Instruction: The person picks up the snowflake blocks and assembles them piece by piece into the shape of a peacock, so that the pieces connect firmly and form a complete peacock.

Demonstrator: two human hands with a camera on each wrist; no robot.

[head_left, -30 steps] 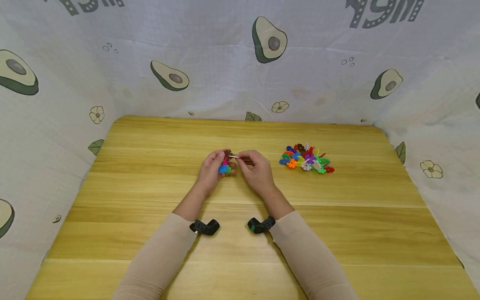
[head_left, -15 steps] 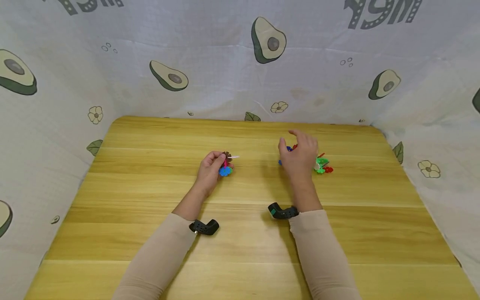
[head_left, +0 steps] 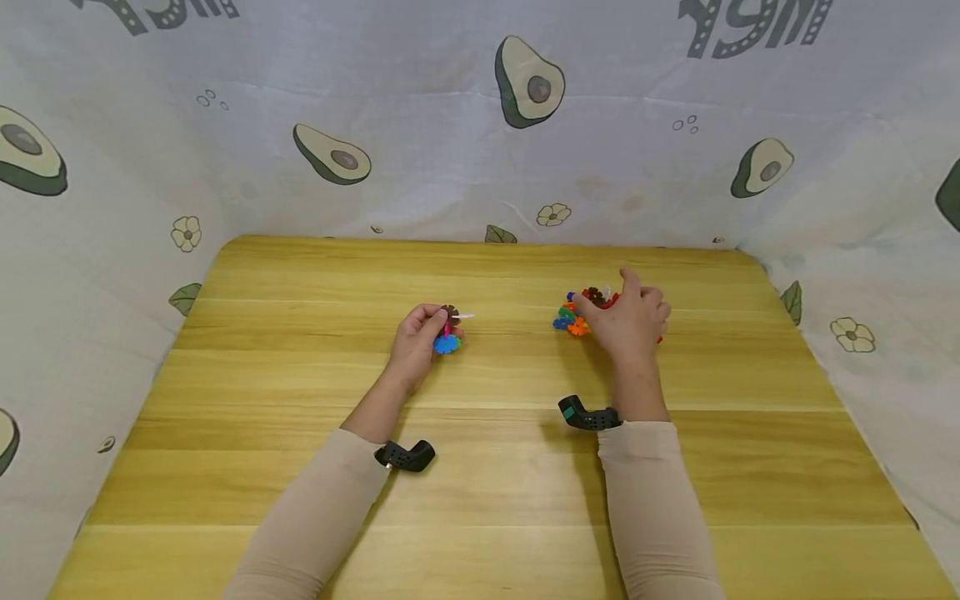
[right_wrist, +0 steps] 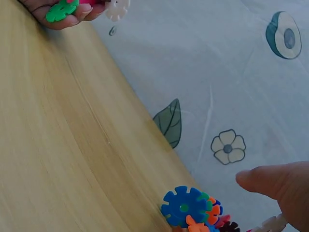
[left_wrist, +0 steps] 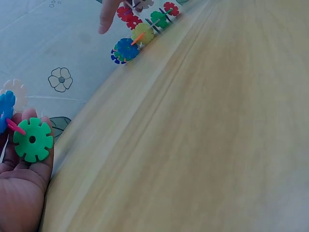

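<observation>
My left hand [head_left: 415, 340] grips a small joined piece of snowflake-shaped plastic discs. Brown [head_left: 450, 317] and blue [head_left: 447, 344] discs show on it in the head view, with a white disc [head_left: 463, 317] edge-on at its right. The left wrist view adds a green disc [left_wrist: 33, 140] at the end of a pink one [left_wrist: 16, 126]. Over the pile of loose discs [head_left: 576, 325] hovers my right hand [head_left: 632, 327], its thumb and fingers spread wide. It hides the right part of the pile; no disc shows between its fingers.
The pile sits on a wooden table [head_left: 480, 467], toward its far right. Behind the table hangs a pale cloth [head_left: 435, 125] printed with avocados, flowers and leaves. Each wrist wears a black camera band [head_left: 405, 455].
My right hand has let go of the joined discs, moved right with fingers spread, and shifted further right over the pile. The left hand keeps its hold in nearly the same place.
</observation>
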